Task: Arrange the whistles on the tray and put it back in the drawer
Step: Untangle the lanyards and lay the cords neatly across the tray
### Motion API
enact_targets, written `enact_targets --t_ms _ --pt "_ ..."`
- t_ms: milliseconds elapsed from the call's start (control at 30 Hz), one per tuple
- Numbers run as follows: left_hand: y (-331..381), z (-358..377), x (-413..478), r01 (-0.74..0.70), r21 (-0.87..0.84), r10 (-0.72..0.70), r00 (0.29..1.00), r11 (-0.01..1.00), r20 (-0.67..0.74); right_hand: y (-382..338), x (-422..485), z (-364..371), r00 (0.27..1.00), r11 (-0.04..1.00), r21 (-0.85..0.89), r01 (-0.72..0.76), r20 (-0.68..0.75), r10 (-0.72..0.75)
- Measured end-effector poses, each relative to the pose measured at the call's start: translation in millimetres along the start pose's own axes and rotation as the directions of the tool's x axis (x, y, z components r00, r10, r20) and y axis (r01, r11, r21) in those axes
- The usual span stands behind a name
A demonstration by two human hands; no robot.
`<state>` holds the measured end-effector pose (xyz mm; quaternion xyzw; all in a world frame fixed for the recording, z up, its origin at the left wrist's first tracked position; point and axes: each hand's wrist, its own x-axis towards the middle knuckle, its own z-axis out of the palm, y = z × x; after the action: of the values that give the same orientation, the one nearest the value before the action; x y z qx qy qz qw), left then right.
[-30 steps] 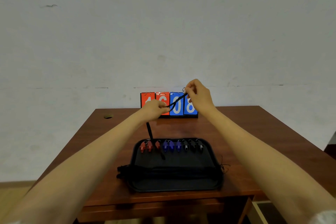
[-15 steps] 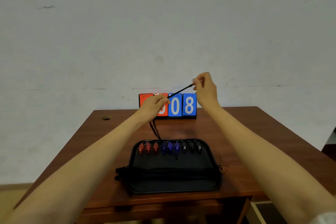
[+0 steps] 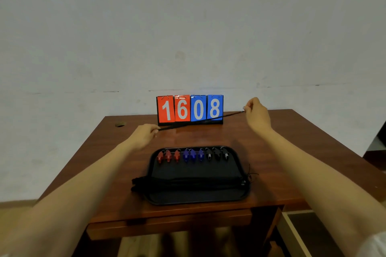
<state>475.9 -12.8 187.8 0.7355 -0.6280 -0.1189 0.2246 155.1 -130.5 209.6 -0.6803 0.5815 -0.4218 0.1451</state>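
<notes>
A black tray (image 3: 240, 195) lies near the table's front edge. Along its far side stand red whistles (image 3: 168, 155), blue whistles (image 3: 192, 154) and black whistles (image 3: 217, 154) in a row. Black lanyards (image 3: 188, 182) lie bundled across the tray's middle. I hold one black lanyard (image 3: 200, 122) stretched taut above the table, beyond the tray. My left hand (image 3: 144, 134) pinches its left end. My right hand (image 3: 255, 113) pinches the right end, where a small metal ring shows.
A flip scoreboard (image 3: 190, 108) reading 1608 stands at the back of the wooden table (image 3: 302, 152), against the wall. A round hole (image 3: 120, 124) is at the table's back left. The drawer front (image 3: 167, 227) is under the front edge.
My hands have moved apart, the right one to the right and the left one leftward and down. The lanyard went from a slack loop to a straight, taut line.
</notes>
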Motion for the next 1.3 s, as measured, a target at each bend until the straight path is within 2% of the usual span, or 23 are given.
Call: enact_targets --t_ms 133,267,433,533,767,1000,1300 --pt "-25 22 -10 0.084 0.011 -0.084 0.995 0.996 0.06 27 -24 11 0.994 0.989 -0.145 -0.032 0.098 0.046" --pt "-41 44 -23 0.183 0.075 -0.187 0.982 0.98 0.04 55 -54 27 0.978 0.962 -0.27 -0.031 0.19 0.085" --pt "-51 61 -37 0.213 0.209 -0.233 0.97 0.954 0.073 82 -84 40 0.964 0.931 -0.361 -0.047 0.228 0.137" --pt "-53 72 -46 0.223 0.258 -0.231 0.973 0.94 0.001 93 -98 42 0.969 0.914 -0.406 -0.016 0.221 0.115" --pt "-67 92 -74 0.213 0.318 -0.181 0.975 0.924 -0.129 111 -125 39 0.968 0.88 -0.472 0.054 0.243 0.071" --pt "-74 103 -86 0.222 0.278 -0.152 0.956 0.935 -0.251 113 -139 42 0.96 0.892 -0.448 0.05 0.269 0.082" --pt "-79 113 -96 0.229 0.245 -0.182 0.963 0.942 -0.2 121 -149 41 0.959 0.879 -0.471 0.074 0.274 0.066"
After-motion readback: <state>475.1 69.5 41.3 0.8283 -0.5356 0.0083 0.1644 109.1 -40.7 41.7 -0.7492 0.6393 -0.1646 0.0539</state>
